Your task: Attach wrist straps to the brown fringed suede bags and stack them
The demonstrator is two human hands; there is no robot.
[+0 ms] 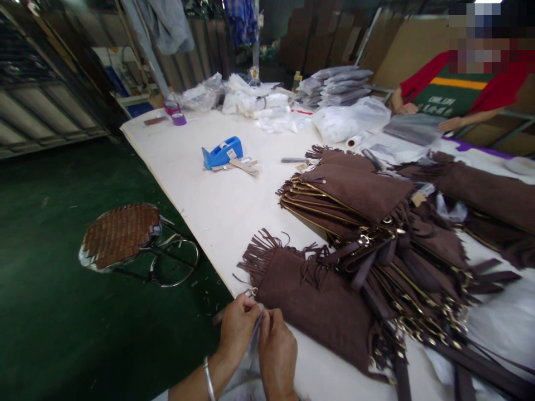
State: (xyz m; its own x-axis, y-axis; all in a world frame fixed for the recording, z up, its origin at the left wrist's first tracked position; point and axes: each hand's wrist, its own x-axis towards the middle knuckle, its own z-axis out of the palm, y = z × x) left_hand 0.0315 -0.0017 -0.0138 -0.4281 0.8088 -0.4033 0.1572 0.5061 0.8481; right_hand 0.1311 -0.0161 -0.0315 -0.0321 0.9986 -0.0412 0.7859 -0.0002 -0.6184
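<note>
Left hand (234,329), right hand (277,348), plastic (254,336) between (translucent); fringed bag (311,305) beside

At the bottom of the frame, the left hand (238,328) and the right hand (278,345) cover a good part of a thin see-through piece (254,337) between them, so I cannot tell what it is. At the right edge, the brown bags (497,192) are cut off, and in the middle pile (363,184) the lower bags are mostly hidden under the top one. In the upper right, the co-worker (430,78) has the face masked by squares, the small lettering on the green apron (457,94) is unclear, and the cartons (315,42) at upper middle are dim and blurred.
</note>
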